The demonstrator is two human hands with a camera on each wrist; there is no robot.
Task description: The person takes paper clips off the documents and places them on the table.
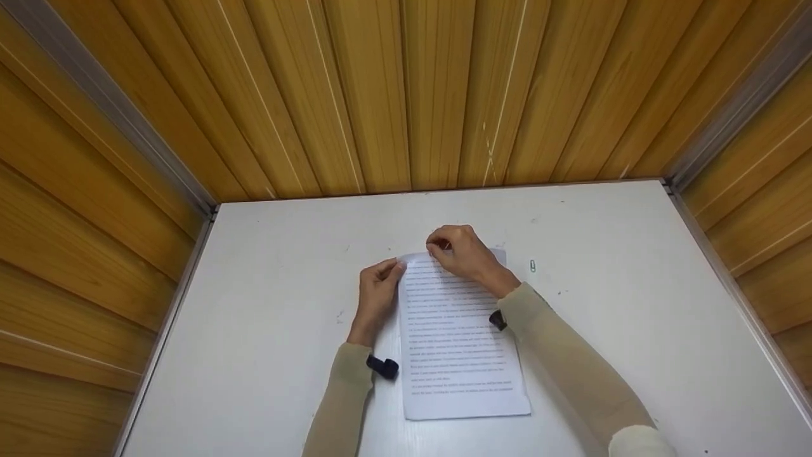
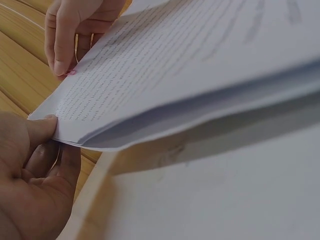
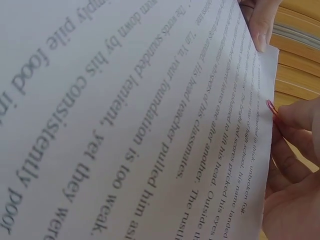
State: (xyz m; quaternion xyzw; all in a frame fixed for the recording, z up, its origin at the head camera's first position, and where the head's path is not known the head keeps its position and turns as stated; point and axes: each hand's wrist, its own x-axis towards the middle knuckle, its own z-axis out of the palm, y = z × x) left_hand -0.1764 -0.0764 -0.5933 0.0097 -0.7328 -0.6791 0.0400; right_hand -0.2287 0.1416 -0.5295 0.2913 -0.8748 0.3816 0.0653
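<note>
Several printed sheets of paper point(image 1: 457, 343) lie stacked in front of me, their far end raised off the table. My left hand point(image 1: 378, 289) pinches the stack's far left corner, thumb on top and fingers beneath, as the left wrist view shows. At the far edge, right of that corner, my right hand point(image 1: 466, 254) pinches a pink paper clip point(image 3: 271, 106) between thumb and forefinger. The clip sits right at the paper's edge, its loop overlapping the top sheet in the right wrist view. Between the sheets a gap shows along the side in the left wrist view.
A green paper clip point(image 1: 532, 266) lies on the white table point(image 1: 266, 330) to the right of the paper. Wood-patterned panels point(image 1: 406, 95) rise behind the table and on both sides. Small dark marks dot the tabletop.
</note>
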